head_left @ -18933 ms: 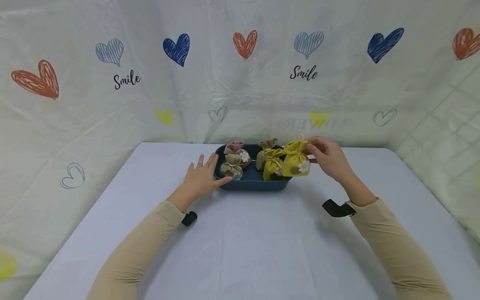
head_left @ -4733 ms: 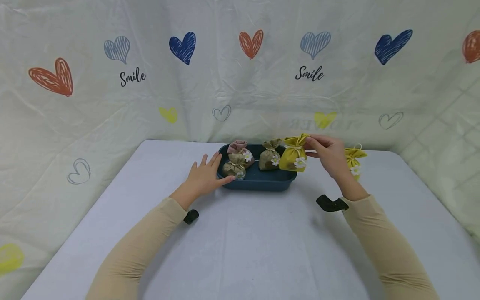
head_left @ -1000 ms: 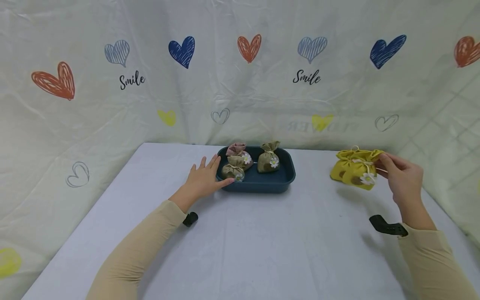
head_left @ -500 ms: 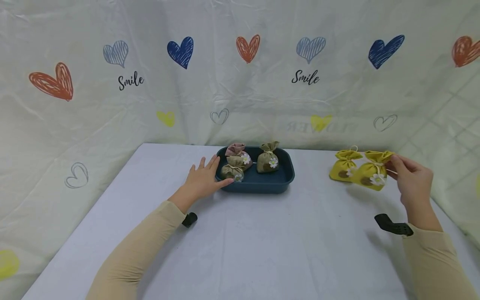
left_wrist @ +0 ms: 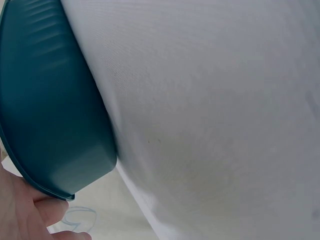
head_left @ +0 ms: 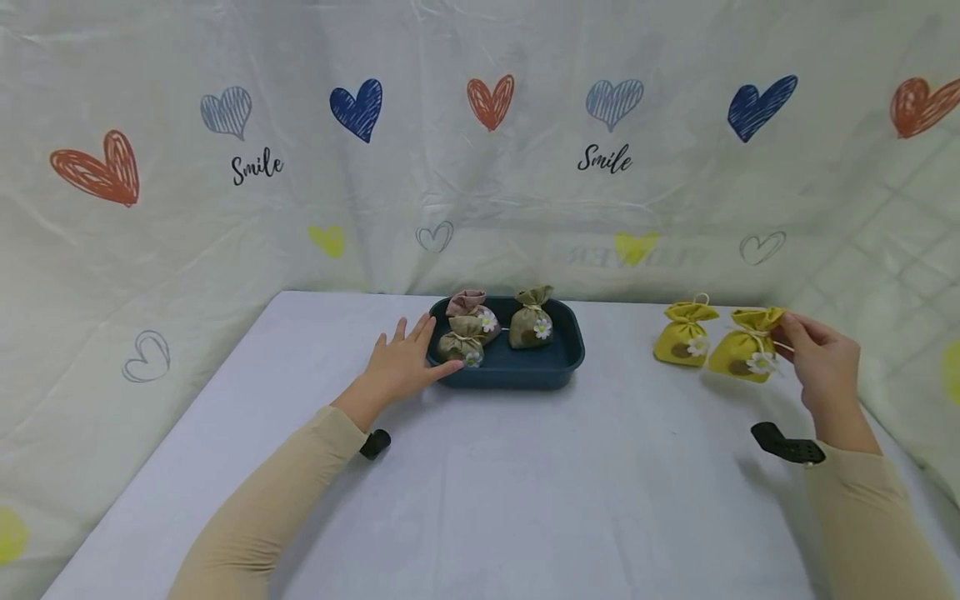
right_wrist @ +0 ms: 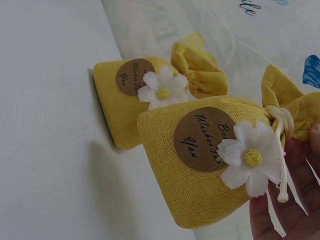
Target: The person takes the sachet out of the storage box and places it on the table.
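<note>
My right hand (head_left: 823, 358) pinches a yellow drawstring pouch (head_left: 746, 353) by its gathered top, at the right of the table. In the right wrist view this pouch (right_wrist: 200, 165) shows a round brown label, a white cloth flower and a cream cord. Just left of it a second yellow pouch (head_left: 681, 335) stands on the table. My left hand (head_left: 397, 362) rests with spread fingers at the left end of a dark teal tray (head_left: 510, 378). In the tray are an olive pouch (head_left: 530, 325), a taupe pouch (head_left: 459, 340) and a pink-topped pouch (head_left: 467, 302).
A white cloth covers the table (head_left: 510, 492). Behind it hangs a pale sheet (head_left: 540, 192) printed with hearts and words, close to the table's back edge. The left wrist view shows the tray's outer wall (left_wrist: 55, 110) and the tabletop.
Both yellow pouches have gone from the tray to the table's right side. Over the last second my right hand has moved the held pouch rightward, apart from the other. My left hand has stayed.
</note>
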### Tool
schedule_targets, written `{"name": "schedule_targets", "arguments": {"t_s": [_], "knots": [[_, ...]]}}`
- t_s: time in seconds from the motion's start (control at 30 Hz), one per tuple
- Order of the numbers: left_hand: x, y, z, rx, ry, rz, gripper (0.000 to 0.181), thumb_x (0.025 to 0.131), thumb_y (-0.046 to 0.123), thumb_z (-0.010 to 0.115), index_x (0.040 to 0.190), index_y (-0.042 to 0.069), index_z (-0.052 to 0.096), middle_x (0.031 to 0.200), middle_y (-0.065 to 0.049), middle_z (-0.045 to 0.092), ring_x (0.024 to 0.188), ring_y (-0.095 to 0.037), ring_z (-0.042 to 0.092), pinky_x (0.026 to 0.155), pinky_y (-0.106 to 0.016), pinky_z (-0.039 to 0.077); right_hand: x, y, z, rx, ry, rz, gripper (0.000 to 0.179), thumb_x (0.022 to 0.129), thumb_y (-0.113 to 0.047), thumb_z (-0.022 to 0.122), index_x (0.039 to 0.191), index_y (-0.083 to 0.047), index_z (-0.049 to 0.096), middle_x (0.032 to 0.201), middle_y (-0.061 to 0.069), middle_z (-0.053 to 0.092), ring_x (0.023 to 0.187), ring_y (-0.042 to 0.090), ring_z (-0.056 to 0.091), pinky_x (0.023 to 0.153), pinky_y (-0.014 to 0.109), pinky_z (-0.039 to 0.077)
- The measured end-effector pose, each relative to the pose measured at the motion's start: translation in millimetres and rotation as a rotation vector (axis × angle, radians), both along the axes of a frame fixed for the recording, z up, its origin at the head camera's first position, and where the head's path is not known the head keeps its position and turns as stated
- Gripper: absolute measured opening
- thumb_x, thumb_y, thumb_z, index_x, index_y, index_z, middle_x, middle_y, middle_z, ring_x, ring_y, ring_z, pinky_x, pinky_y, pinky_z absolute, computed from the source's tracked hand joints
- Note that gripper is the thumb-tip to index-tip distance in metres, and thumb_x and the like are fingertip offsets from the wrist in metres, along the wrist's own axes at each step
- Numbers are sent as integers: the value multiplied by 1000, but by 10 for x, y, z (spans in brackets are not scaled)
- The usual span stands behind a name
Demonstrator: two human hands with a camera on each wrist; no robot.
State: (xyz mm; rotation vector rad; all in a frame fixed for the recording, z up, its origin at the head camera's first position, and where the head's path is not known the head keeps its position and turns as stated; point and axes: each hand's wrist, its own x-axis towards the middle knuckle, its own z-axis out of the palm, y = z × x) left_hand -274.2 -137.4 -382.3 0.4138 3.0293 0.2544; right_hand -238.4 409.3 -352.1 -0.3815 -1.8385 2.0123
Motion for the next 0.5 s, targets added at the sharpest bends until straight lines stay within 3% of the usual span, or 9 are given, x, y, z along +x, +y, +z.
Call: {"name": "schedule_targets", "arguments": {"t_s": [0.5], "knots": [[-23, 3, -25, -17, 19, -5, 103, 95, 80, 41, 166, 12, 11, 171, -6, 11, 155, -41, 9, 118, -66, 15, -170, 161, -132, 90, -63, 17, 17, 105, -26, 59, 93, -30, 69, 87, -19, 65, 85, -4, 60, 67, 8, 51]]}}
